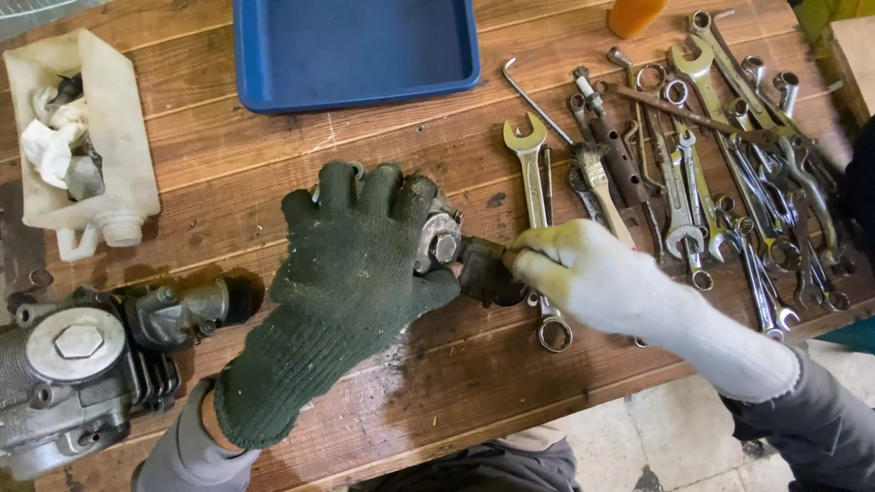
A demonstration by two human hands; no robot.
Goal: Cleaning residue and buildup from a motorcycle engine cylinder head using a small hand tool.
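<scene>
small metal part (439, 239) mostly hidden under left hand (351, 273), engine block (68, 383) cut off at left edge

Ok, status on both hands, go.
Left hand clamped on metal part. Right hand pinching dark fitting against it. Wrenches lie right, clear of the work.

Wooden workbench (273, 155) with wrenches (729, 164), blue tray (355, 50)

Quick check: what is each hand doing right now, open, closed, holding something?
Left hand: closed over a small metal part.
Right hand: fingertips pinched on a dark greasy piece against that part.
</scene>
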